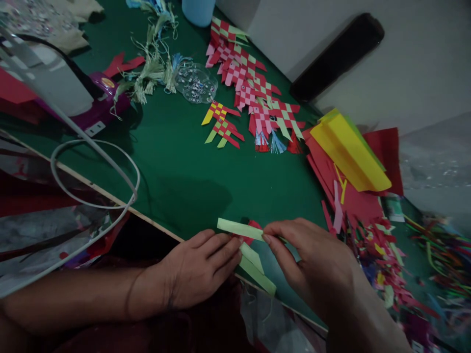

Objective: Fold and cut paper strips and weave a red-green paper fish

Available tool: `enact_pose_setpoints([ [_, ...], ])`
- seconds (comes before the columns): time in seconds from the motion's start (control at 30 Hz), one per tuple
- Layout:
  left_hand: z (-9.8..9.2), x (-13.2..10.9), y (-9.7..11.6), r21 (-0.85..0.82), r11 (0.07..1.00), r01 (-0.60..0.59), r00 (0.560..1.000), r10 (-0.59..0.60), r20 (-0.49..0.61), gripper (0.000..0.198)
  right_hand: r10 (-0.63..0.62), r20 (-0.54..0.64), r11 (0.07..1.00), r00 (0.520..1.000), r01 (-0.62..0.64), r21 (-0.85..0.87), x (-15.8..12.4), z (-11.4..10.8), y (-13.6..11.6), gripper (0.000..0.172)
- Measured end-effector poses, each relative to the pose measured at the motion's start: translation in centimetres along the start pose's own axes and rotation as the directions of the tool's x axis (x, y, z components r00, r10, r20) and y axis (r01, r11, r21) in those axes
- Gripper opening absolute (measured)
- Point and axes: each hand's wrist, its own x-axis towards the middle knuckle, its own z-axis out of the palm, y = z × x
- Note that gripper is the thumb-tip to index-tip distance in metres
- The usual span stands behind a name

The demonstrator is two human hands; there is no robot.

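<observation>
Near the front edge of the green table (176,176), my left hand (200,267) is closed on a small piece of paper strips, its fingertips pressed together over it. Pale green strips (259,274) stick out below those fingertips, and a bit of red paper (253,233) shows behind. My right hand (305,255) pinches a pale green strip (239,228) between thumb and forefinger; the strip's free end points left above my left fingers. How the strips join is hidden under my left hand.
Woven paper fish (237,73) lie at the back, with two smaller ones (222,128) nearer. Beside them are a clear dish of beads (196,83) and tassels (149,73). Yellow sheets (349,152) and paper scraps (386,264) lie right; a white cable (95,142) loops left.
</observation>
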Motion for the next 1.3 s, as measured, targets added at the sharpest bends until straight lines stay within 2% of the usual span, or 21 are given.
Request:
enact_pose_setpoints([
  [0.23, -0.1, 0.0, -0.1, 0.018, 1.0, -0.009, 1.0, 0.01, -0.004, 0.036, 0.247, -0.004, 0.949, 0.969, -0.241, 0.203, -1.5, 1.7, 1.2, 0.021],
  [0.37, -0.1, 0.1, -0.1, 0.029, 1.0, -0.01, 1.0, 0.01, -0.002, 0.036, 0.427, 0.025, 0.838, 0.904, -0.406, 0.364, -2.5, 3.3, 1.3, 0.024],
  [0.47, -0.2, 0.1, 0.0, 0.035, 0.999, -0.005, 1.0, 0.006, -0.013, 0.034, 0.501, 0.063, 0.755, 0.863, -0.471, 0.456, -3.2, 4.2, 1.3, 0.024],
  [0.6, -0.4, 0.2, 0.0, 0.031, 1.0, 0.0, 1.0, 0.001, -0.018, 0.033, 0.495, 0.087, 0.731, 0.864, -0.469, 0.496, -3.9, 5.0, 0.9, 0.022],
  [0.93, -0.3, 0.1, 0.0, 0.038, 0.999, -0.01, 1.0, 0.01, 0.01, 0.031, 0.434, 0.134, 0.765, 0.891, -0.443, 0.467, -4.5, 5.2, 1.6, 0.025],
  [1.17, -0.1, -0.1, 0.0, 0.073, 0.997, -0.006, 0.999, 0.008, -0.035, 0.032, 0.362, 0.019, 0.862, 0.932, -0.342, 0.374, -4.9, 5.7, 2.6, 0.026],
  [1.3, -0.2, -0.1, -0.1, 0.08, 0.997, -0.022, 0.999, 0.024, -0.023, 0.032, 0.301, -0.03, 0.903, 0.953, -0.274, 0.332, -5.1, 6.2, 2.8, 0.024],
])
